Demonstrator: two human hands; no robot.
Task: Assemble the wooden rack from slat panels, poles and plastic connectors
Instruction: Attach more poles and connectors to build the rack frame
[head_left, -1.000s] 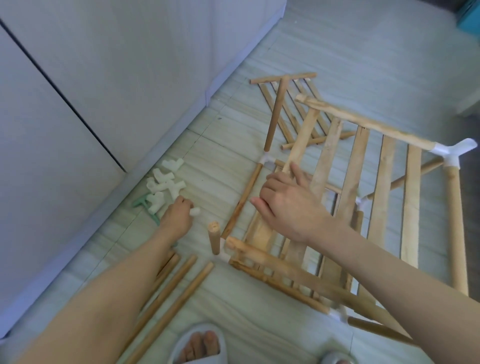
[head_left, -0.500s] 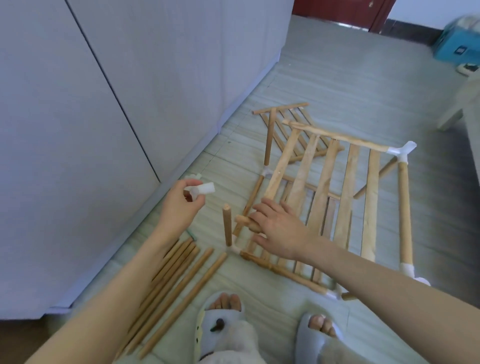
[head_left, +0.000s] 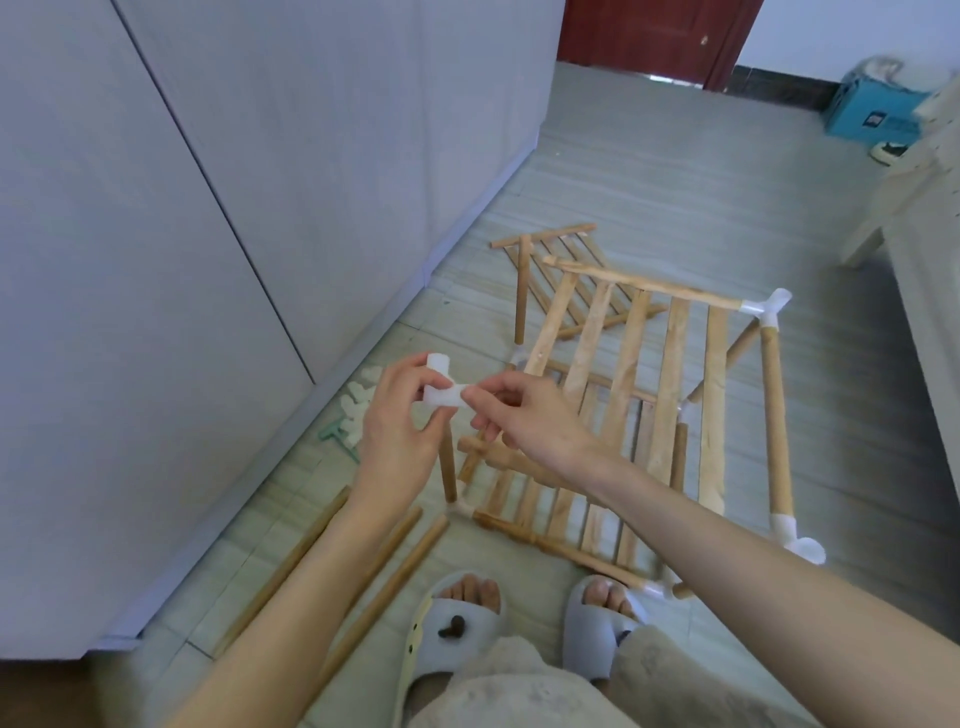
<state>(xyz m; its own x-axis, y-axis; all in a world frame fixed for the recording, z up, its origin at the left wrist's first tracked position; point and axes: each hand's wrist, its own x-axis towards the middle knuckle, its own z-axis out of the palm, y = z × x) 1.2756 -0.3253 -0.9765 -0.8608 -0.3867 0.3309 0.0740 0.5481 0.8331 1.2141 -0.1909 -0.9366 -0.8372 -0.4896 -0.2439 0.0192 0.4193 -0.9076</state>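
Left hand (head_left: 400, 415): grips white plastic connector (head_left: 441, 389), held up at centre above the short upright pole (head_left: 448, 467). Right hand (head_left: 524, 415): pinches the connector's free socket from 3 o'clock.
Risk: a misaligned socket could jam or skew on the pole; pushing could rock the half-built rack (head_left: 649, 395), unbraced on the floor (head_left: 675, 182).
Loose poles (head_left: 384, 566): 7 o'clock. Spare connectors (head_left: 358, 405): 9 o'clock, by the cabinet (head_left: 208, 182).
Change: half a second back, the right hand rested on the slats; the left alone held the connector.
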